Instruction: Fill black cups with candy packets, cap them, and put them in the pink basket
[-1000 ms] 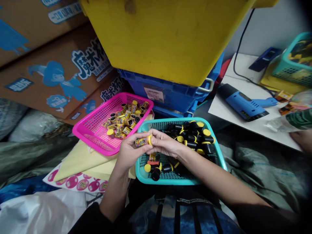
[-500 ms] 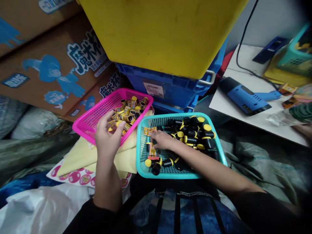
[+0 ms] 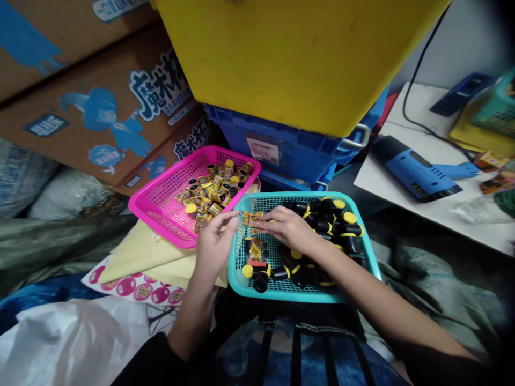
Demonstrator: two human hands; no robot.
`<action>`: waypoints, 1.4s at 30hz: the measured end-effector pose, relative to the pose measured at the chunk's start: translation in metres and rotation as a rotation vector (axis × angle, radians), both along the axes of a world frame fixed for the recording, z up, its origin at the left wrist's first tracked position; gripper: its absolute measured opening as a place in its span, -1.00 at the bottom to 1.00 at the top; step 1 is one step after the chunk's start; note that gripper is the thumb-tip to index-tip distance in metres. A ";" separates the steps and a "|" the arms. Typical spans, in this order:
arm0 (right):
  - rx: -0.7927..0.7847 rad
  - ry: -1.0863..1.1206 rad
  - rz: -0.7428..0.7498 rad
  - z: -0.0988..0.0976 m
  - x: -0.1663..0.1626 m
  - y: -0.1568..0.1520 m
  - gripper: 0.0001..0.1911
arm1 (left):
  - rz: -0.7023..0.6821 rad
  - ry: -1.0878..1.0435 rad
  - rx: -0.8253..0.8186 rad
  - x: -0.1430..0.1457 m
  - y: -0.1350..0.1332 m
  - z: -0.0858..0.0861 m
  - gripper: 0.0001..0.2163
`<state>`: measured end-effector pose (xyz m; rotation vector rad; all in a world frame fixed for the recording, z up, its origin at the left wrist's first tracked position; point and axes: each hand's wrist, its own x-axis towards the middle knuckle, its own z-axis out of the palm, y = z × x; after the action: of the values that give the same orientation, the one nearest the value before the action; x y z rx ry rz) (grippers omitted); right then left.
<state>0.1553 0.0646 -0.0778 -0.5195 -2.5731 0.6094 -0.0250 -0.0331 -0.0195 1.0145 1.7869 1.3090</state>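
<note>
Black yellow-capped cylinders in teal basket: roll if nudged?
Likely roll: the black cylinders are round and lie on their sides; the teal basket walls should contain them. Probably light, rigid: small, piled loosely on mesh.

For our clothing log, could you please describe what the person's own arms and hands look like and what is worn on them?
Both the left hand and the right hand are bare: no gloves, and no ring, watch or bracelet shows. The forearms are uncovered. A black left sleeve and a black right sleeve begin near the elbows.
</note>
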 end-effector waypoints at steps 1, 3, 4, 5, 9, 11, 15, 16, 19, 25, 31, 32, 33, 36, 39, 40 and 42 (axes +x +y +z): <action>0.058 0.153 -0.008 0.004 0.005 -0.003 -0.74 | -0.056 -0.068 -0.044 0.004 0.002 -0.002 -0.70; 0.129 0.364 -0.039 0.008 0.014 -0.009 -0.78 | -0.181 -0.253 -0.130 0.014 0.006 -0.005 -0.65; 0.143 0.424 -0.062 0.010 0.017 -0.012 -0.79 | -0.227 -0.347 -0.156 0.018 0.008 -0.007 -0.63; 0.135 0.448 -0.084 0.011 0.019 -0.015 -0.80 | -0.253 -0.426 -0.167 0.022 0.010 -0.008 -0.61; -0.191 0.418 -0.248 0.015 0.023 -0.021 -0.82 | -0.157 -0.493 -0.076 0.032 0.015 -0.012 -0.62; -0.512 0.442 -0.320 0.018 0.023 -0.020 -0.69 | -0.102 -0.402 -0.046 0.034 0.016 -0.012 -0.64; -0.922 0.375 -0.165 0.024 0.023 -0.012 -0.57 | -0.197 -0.240 -0.115 0.036 0.018 -0.006 -0.56; -0.964 0.339 -0.135 0.025 0.022 -0.011 -0.60 | -0.221 -0.220 -0.132 0.036 0.019 -0.005 -0.52; -1.174 0.353 -0.194 0.027 0.019 -0.009 -0.69 | -0.245 -0.217 -0.149 0.038 0.021 -0.003 -0.46; -1.528 0.636 -0.310 0.019 0.010 -0.018 -0.57 | -0.237 -0.344 -0.104 0.055 0.026 -0.009 -0.54; -1.540 0.592 -0.306 0.014 0.019 -0.015 -0.59 | -0.114 -0.205 -0.148 0.036 0.024 -0.017 -0.60; -1.534 0.576 -0.340 0.013 0.021 -0.014 -0.61 | -0.113 -0.143 -0.173 0.031 0.022 -0.019 -0.57; -1.529 0.567 -0.378 0.012 0.023 -0.013 -0.62 | -0.115 -0.070 -0.199 0.026 0.020 -0.020 -0.55; -1.524 0.573 -0.461 0.010 0.021 -0.014 -0.60 | -0.110 0.127 -0.189 0.024 0.017 -0.024 -0.59; -1.491 0.662 -0.499 0.009 0.012 -0.017 -0.57 | -0.148 0.031 -0.075 0.039 0.019 -0.023 -0.61; -1.487 0.698 -0.495 0.009 0.009 -0.019 -0.55 | -0.185 -0.050 -0.063 0.046 0.021 -0.022 -0.58; -1.489 0.731 -0.458 0.010 0.004 -0.020 -0.54 | -0.211 -0.162 -0.065 0.055 0.026 -0.020 -0.52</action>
<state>0.1590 0.0443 -0.0682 -0.9896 -0.9084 1.9810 0.0296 -0.0075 -0.0397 1.0022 1.5465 1.1615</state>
